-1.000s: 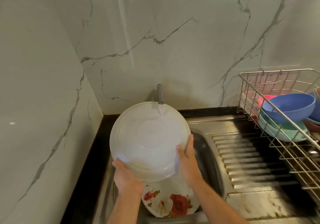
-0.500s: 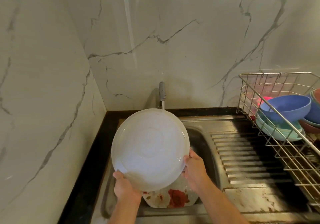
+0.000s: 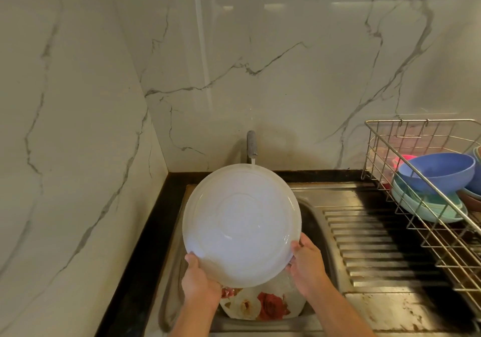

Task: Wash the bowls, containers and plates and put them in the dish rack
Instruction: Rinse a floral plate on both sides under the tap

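A large white plate [image 3: 240, 223] is held tilted over the sink [image 3: 316, 222], its underside facing me, its top edge under the grey tap [image 3: 251, 145]. My left hand [image 3: 199, 282] grips its lower left rim and my right hand [image 3: 307, 264] grips its lower right rim. Below it in the sink lies a plate with a red flower pattern [image 3: 260, 304], partly hidden. At the right stands the wire dish rack [image 3: 429, 235] holding a blue bowl [image 3: 440, 171], a teal dish [image 3: 426, 210] and other coloured bowls cut off by the frame edge.
A ribbed steel draining board [image 3: 369, 237] lies between the sink and the rack. Marble walls close in the back and the left, with a black counter strip [image 3: 145, 245] along the sink's left side.
The white plate has turned slightly in my hands. My right hand slid from the plate's face down to its lower right rim. My view has pulled back and up.
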